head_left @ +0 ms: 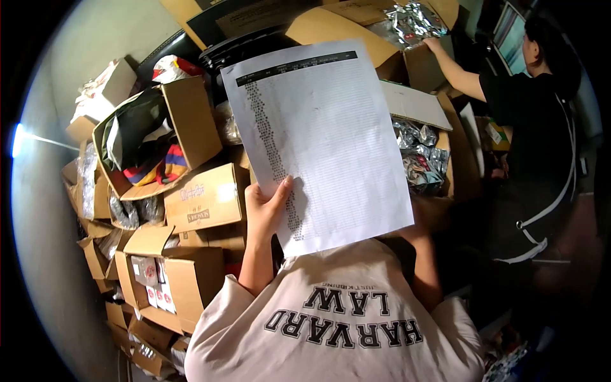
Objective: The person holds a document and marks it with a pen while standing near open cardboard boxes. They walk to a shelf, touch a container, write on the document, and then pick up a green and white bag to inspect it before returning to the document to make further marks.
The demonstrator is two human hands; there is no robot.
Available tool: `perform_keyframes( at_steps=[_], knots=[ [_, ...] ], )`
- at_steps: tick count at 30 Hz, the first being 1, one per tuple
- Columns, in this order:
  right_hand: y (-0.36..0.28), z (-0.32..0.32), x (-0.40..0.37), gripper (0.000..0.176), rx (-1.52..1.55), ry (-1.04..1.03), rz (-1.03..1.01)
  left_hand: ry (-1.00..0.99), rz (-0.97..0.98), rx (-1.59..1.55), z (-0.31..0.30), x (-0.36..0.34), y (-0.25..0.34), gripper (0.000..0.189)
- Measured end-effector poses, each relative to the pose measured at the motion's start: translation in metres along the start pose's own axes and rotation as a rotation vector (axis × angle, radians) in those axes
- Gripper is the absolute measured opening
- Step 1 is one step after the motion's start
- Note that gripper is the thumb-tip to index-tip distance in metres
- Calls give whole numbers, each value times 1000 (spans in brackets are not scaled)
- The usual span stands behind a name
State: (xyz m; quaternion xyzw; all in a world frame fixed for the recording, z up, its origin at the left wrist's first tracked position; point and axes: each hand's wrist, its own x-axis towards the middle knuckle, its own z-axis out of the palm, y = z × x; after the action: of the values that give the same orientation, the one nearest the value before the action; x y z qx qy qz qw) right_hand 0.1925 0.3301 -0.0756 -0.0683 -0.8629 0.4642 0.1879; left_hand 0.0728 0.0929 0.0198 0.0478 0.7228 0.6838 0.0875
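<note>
A printed sheet of paper is held up before me, with a dark header bar and a dense column of small print down its left side. My left hand is closed on its lower left edge, thumb on the front and fingers behind. At the lower right corner, my right hand is in shadow, its fingers hidden by the sheet. Below the paper shows the pale shirt I wear, with dark lettering.
Open cardboard boxes are stacked at left, one holding dark bags, another small white packs. A taped carton lies between them. At right, a co-worker reaches to a box of silvery packets. Another box holds foil packets.
</note>
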Motion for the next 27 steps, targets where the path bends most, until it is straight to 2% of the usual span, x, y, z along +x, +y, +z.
perform_keyframes(
  at_steps=[1, 4, 7, 10, 14, 17, 18, 21, 22, 24, 27],
  knots=[
    [-6, -2, 4, 36, 165, 47, 72, -24, -9, 5, -1, 5, 2, 19],
    [1, -36, -2, 52, 510, 8, 481, -107, -38, 2, -7, 18, 3, 20],
    [-23, -47, 17, 67, 408, 0, 356, -171, -86, -10, -13, 29, -1, 21],
    [-35, -47, 29, 68, 451, 71, 334, -230, -104, -43, -17, 37, -7, 22],
    [-48, -48, 41, 68, 460, 57, 295, -265, -118, -64, -17, 36, -10, 22],
    [-47, -50, 45, 68, 618, 115, 201, -255, -117, -68, -15, 30, -13, 23],
    [-47, -51, 48, 56, 661, 139, 65, -241, -115, -71, -14, 28, -15, 23],
    [-69, -60, 56, 32, 327, 356, 201, -202, -120, -45, -10, 23, -26, 23],
    [-73, -63, 63, 32, 283, 416, 158, -192, -131, -13, -8, 22, -30, 23],
    [-93, -61, 73, 32, 449, 560, 168, -184, -153, 7, -4, 18, -34, 24],
    [-80, -66, 73, 38, 775, 330, -36, -196, -193, -3, -1, 14, -40, 25]
  ],
)
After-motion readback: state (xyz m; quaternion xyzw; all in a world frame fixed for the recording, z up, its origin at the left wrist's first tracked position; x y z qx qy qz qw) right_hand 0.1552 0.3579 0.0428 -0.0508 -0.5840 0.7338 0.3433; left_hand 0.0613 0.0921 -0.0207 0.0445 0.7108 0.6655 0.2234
